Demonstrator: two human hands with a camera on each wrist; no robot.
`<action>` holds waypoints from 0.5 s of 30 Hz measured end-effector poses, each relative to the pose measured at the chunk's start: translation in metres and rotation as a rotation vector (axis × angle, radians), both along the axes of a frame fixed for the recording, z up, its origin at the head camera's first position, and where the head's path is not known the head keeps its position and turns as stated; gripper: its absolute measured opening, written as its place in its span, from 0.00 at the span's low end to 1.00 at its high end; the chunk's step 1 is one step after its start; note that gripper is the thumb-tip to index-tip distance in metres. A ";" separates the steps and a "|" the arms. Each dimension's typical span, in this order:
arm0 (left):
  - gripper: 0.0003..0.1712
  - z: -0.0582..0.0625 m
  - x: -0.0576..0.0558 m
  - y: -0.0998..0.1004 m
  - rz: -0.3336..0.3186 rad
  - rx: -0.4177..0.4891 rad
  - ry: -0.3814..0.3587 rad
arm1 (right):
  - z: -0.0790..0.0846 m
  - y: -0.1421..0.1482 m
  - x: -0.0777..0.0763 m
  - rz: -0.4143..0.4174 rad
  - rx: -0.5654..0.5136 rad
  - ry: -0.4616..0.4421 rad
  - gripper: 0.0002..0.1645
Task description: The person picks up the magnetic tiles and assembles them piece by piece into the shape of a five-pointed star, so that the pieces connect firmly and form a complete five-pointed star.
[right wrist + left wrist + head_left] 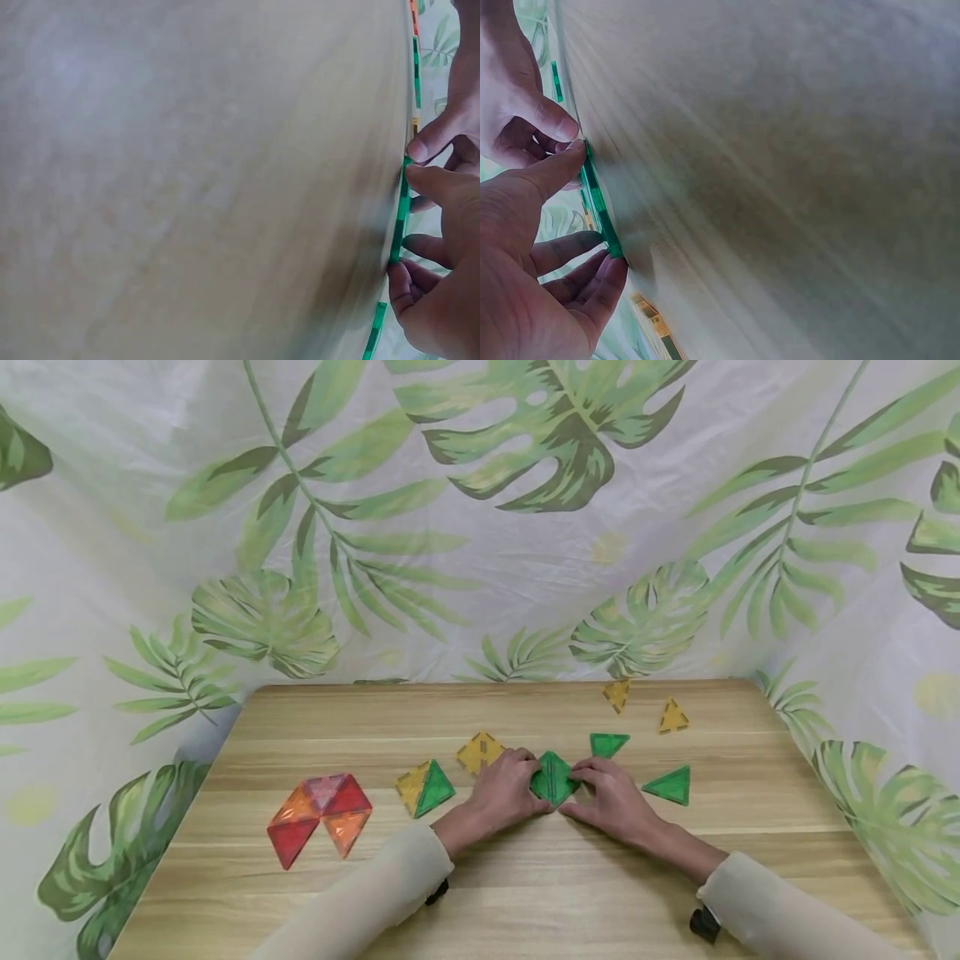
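Two green triangular magnetic tiles lie edge to edge on the table, forming a diamond. My left hand grips the left tile, thumb at the near corner and fingers along the far side. From the other side my right hand holds the right tile between thumb and curled fingers. In the left wrist view the thin edge of a green tile shows between thumb and fingertips, flat by the tabletop. The right wrist view has the green edge between the right thumb and fingers, with both thumbs close together.
Red and orange triangles form a partial ring at left. Beside it sits a yellow-and-green diamond, and a yellow pair lies behind my left hand. Loose green tiles and yellow triangles are scattered at right on the wooden table.
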State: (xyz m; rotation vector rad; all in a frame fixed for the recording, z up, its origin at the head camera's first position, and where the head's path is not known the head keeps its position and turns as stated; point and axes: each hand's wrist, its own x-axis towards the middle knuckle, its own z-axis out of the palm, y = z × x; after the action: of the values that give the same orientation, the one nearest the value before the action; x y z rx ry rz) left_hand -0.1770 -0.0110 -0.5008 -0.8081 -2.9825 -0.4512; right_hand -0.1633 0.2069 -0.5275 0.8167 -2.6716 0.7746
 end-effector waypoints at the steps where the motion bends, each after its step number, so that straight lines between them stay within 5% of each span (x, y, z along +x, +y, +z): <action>1: 0.38 0.000 0.000 0.000 -0.003 -0.003 0.000 | 0.001 0.000 0.000 -0.002 -0.002 -0.016 0.31; 7: 0.41 0.005 -0.006 -0.001 -0.008 0.022 -0.008 | 0.009 0.008 -0.001 -0.032 -0.012 -0.099 0.31; 15: 0.42 0.013 -0.028 0.009 -0.026 0.089 -0.031 | 0.022 0.033 -0.007 -0.051 -0.048 -0.115 0.32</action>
State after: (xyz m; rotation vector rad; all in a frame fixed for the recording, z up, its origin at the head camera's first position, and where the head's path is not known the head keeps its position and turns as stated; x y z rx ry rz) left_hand -0.2053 -0.0021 -0.4881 -0.8410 -2.9581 -0.5976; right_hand -0.1705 0.2399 -0.5057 0.7097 -2.7510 0.8946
